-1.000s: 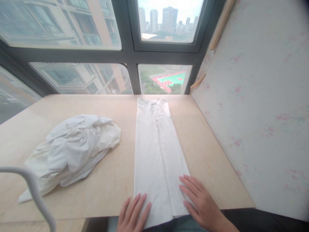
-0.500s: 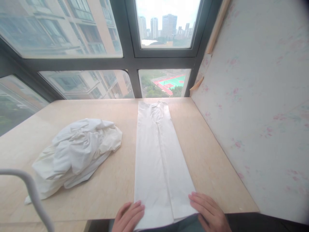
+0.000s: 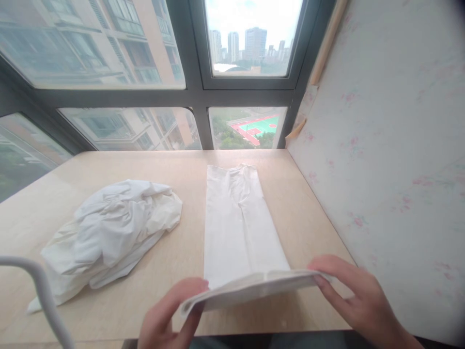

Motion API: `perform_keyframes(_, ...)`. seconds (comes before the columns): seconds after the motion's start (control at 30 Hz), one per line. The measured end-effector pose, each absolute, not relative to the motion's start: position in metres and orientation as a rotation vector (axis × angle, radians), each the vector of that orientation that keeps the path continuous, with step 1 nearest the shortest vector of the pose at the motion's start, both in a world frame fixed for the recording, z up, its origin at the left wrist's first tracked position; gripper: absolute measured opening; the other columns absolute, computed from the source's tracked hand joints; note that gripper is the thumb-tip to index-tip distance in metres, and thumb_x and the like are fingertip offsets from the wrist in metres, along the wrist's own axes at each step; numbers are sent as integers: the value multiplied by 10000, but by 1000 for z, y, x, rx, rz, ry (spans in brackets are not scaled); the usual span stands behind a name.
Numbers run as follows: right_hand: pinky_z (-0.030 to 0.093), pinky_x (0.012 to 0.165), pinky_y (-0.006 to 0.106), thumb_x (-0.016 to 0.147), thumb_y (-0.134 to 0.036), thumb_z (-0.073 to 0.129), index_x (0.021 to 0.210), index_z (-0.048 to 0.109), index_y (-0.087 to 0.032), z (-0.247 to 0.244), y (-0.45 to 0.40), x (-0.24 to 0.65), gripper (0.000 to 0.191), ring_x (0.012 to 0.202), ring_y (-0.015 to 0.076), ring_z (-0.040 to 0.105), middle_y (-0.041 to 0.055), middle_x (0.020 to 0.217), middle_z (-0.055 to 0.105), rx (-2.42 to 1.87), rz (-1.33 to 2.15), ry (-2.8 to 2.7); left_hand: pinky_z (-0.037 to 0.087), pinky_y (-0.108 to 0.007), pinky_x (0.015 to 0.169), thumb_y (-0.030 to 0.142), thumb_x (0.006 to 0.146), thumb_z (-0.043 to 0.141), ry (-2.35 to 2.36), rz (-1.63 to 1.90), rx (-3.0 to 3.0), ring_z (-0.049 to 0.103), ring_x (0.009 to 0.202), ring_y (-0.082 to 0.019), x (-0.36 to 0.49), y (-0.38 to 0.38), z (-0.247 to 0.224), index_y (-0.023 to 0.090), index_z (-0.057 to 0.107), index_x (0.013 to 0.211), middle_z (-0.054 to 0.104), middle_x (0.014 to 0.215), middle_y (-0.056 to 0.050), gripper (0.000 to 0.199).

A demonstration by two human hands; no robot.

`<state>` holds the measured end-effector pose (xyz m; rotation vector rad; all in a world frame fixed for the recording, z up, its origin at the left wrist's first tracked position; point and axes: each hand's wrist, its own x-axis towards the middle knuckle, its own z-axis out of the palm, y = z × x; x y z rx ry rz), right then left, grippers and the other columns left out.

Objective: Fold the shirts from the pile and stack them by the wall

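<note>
A white shirt (image 3: 236, 237) lies lengthwise on the wooden surface, its sides folded in to meet along the middle and its neck opening at the far end. Its near edge is raised off the surface and bends up in a thick band between my hands. My left hand (image 3: 170, 312) pinches the left corner of that edge, thumb below and fingers on top. At the right corner, my right hand (image 3: 363, 295) grips the cloth the same way. Under the lifted band, the near part of the shirt is hidden.
A crumpled heap of white cloth (image 3: 116, 228) rests to the left on the wooden surface (image 3: 189, 194). A curved grey-white tube (image 3: 45, 291) rises at the lower left. Windows (image 3: 247, 128) stand behind, and a flower-patterned wall (image 3: 392, 169) borders the right side.
Both hands, earlier lying on the shirt's near corners, have taken hold of them and lifted that edge up and away from me. The shirt's far end has slid slightly nearer.
</note>
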<state>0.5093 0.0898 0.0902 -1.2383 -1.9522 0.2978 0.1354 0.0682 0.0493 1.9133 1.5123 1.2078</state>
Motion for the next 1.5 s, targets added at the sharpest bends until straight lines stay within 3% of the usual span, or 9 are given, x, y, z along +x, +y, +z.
perform_keyframes(0.07, 557, 806, 275, 888, -288, 612, 960, 712, -244, 86, 147, 494, 132, 889, 185, 703, 32, 943, 746, -1337, 410, -1750, 561, -301, 805, 396, 867, 622, 1535, 1190, 1754, 688, 916, -213, 142, 131, 58, 207, 700, 978, 735, 959, -67, 233)
perform_keyframes(0.13, 547, 797, 297, 893, -382, 579, 1023, 705, -201, 68, 208, 478, 256, 883, 193, 694, 56, 970, 741, -1417, 589, -1569, 549, -294, 785, 439, 904, 525, 1563, 1134, 1643, 684, 913, -203, 150, 192, 53, 187, 666, 1057, 727, 945, -59, 326)
perform_keyframes(0.27, 515, 725, 309, 845, -373, 545, 1123, 672, -142, 12, 286, 456, 383, 747, 184, 655, 62, 837, 729, -1610, 706, -1454, 499, -306, 723, 348, 824, 558, 1840, 1025, 1621, 638, 745, -186, 156, 264, 14, 155, 655, 1103, 692, 832, -46, 353)
perform_keyframes(0.47, 488, 752, 305, 848, -409, 506, 1173, 644, -139, -38, 283, 462, 444, 753, 172, 622, 74, 938, 706, -1643, 646, -1450, 437, -272, 719, 338, 818, 570, 1893, 1003, 1683, 577, 706, -145, 146, 266, -23, 219, 632, 1182, 665, 857, 2, 388)
perform_keyframes(0.7, 490, 704, 291, 806, -367, 573, 1052, 707, -165, -36, 279, 461, 346, 682, 151, 596, 47, 859, 699, -1619, 609, -1488, 444, -242, 652, 407, 828, 592, 1838, 1033, 1667, 556, 648, -124, 143, 266, -24, 216, 676, 1082, 675, 827, 9, 329)
perform_keyframes(0.87, 478, 603, 265, 823, -392, 577, 1031, 716, -159, -31, 282, 457, 343, 643, 147, 591, 68, 880, 715, -1592, 605, -1410, 477, -237, 633, 504, 869, 541, 1850, 1115, 1583, 591, 666, -130, 141, 267, -25, 190, 648, 1107, 710, 878, -18, 408)
perform_keyframes(1.2, 517, 788, 350, 807, -288, 559, 1030, 698, -163, -43, 298, 456, 291, 764, 191, 630, 83, 936, 710, -1641, 400, -1607, 472, -280, 699, 383, 831, 592, 2061, 982, 1605, 648, 730, -169, 147, 271, -25, 242, 688, 1070, 714, 821, -2, 294)
perform_keyframes(1.33, 504, 905, 416, 854, -206, 473, 1133, 665, -149, -31, 287, 451, 343, 958, 236, 631, 137, 1095, 683, -1601, 217, -1664, 494, -353, 848, 279, 829, 535, 2094, 1006, 1692, 653, 919, -226, 147, 270, -17, 185, 625, 1191, 700, 1071, -86, 385)
perform_keyframes(1.5, 345, 1107, 472, 916, -137, 413, 1263, 623, -203, -16, 268, 411, 411, 1308, 250, 469, 105, 1360, 588, -1387, 133, -2182, 323, -500, 1110, 242, 848, 517, 1943, 745, 2301, 477, 1293, -320, 178, 255, 3, 168, 560, 1311, 553, 1378, -148, 471)
